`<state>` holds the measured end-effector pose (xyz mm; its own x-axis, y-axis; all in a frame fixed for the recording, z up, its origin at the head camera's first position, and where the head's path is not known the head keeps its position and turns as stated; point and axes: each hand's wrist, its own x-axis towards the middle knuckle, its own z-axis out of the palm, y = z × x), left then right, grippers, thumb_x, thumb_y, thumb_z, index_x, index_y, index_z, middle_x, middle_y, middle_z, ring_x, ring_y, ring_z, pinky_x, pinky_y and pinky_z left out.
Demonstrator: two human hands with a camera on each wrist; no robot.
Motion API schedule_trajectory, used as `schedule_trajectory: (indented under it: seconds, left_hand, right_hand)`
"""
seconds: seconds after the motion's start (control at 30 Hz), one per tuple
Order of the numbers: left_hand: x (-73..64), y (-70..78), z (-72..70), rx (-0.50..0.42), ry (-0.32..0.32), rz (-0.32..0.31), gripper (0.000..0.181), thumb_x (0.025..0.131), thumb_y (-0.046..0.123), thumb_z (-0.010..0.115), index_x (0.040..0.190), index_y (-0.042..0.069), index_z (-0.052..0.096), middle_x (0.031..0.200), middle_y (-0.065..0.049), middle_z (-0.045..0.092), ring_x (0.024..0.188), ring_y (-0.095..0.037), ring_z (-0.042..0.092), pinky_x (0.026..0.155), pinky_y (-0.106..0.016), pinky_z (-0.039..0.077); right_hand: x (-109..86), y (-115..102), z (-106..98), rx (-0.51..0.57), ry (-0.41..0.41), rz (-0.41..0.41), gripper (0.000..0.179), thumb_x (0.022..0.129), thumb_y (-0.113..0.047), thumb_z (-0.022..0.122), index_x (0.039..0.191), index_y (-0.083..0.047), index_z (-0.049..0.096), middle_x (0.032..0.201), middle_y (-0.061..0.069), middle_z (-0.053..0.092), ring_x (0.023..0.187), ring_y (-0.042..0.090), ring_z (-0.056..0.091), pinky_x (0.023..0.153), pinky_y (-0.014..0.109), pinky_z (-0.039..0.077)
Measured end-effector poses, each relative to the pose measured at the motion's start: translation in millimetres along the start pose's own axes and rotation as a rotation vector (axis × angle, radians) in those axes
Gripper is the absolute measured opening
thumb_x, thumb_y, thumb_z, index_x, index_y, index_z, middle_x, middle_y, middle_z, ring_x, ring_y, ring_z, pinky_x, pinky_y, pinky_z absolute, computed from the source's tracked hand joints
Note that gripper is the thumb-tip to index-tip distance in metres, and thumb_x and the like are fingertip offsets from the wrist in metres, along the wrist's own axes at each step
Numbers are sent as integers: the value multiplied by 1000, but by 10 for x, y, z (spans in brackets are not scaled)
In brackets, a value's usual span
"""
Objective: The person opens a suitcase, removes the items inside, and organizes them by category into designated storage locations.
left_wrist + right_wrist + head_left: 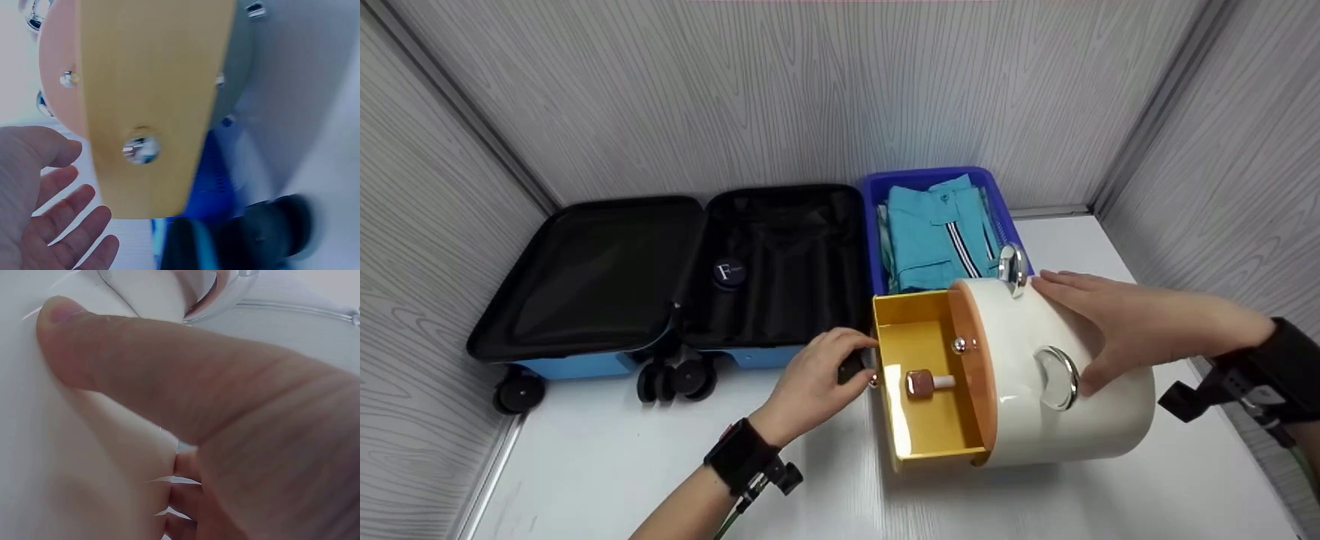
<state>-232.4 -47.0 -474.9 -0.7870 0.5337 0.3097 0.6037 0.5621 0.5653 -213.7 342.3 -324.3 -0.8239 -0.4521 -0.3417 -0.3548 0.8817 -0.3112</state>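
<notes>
A white rounded case (1065,420) with an orange-pink end and chrome handles stands on the table at the right. Its yellow drawer (919,427) is pulled out on the left side, and inside lies a small nail polish bottle (921,383) with a pale cap. My left hand (821,375) is at the drawer front, fingers loosely bent beside the silver knob (141,150); the left wrist view shows a gap between hand and knob. Spread over the case's top, my right hand (1132,319) rests with its thumb (112,349) against the white surface.
An open suitcase (600,277) with black lining and wheels lies at the left. In its right half sits a round dark container (730,273) marked F. Behind the case, a blue basket (873,225) holds folded turquoise clothes (930,240). Pale panel walls (780,97) surround the table.
</notes>
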Motion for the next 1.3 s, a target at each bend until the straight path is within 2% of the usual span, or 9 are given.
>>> schedule_trajectory:
  seconds: [0.23,0.37,0.6,0.7,0.93,1.1,1.3]
  left_hand:
    - [-154,-82,217,-87,-27,-120,29,96,32,74,122,18,71,116,5,68,105,-17,65,87,-35,55]
    - [-170,-104,282,-144,-17,-145,23,97,30,73,118,18,72,112,7,69,100,-15,67,85,-35,56]
    - [-128,-79,326,-184,-18,-160,20,98,25,72,117,17,72,112,6,69,98,-9,65,86,-38,57]
    - [-96,-66,349,-193,-20,-150,20,98,23,72,117,17,72,111,6,69,98,-8,65,85,-37,57]
    - [6,-2,443,-148,-12,-66,18,98,26,72,114,18,73,109,8,69,97,-7,65,82,-30,55]
    - [106,72,538,-147,-20,-52,18,99,28,72,114,20,73,109,9,70,98,-5,64,87,-28,53]
    - [238,166,668,-149,-43,-41,16,99,31,71,112,22,73,106,12,70,97,-4,65,85,-26,53]
  right_hand:
    - [5,13,5,-13,-2,-3,137,59,-51,93,164,-5,18,167,19,21,150,40,23,116,62,25]
    - [21,14,-1,-14,-1,-11,137,59,-51,93,163,-3,18,166,21,22,149,42,25,115,64,27]
    - [13,24,-7,-20,-6,5,138,58,-51,93,163,-3,18,166,21,21,150,42,23,116,63,26]
    - [6,23,-6,-22,-3,-2,138,58,-52,93,163,-3,18,166,21,22,150,42,23,116,64,24]
    - [-1,17,-7,-18,-2,9,136,59,-50,93,164,-6,18,167,19,21,150,40,25,115,63,27]
    - [-9,17,-13,-14,-5,17,136,60,-50,93,165,-10,17,168,16,19,151,38,22,116,62,26]
    - [3,22,-6,-27,5,5,135,59,-47,93,164,-5,19,166,20,23,148,42,28,114,63,31]
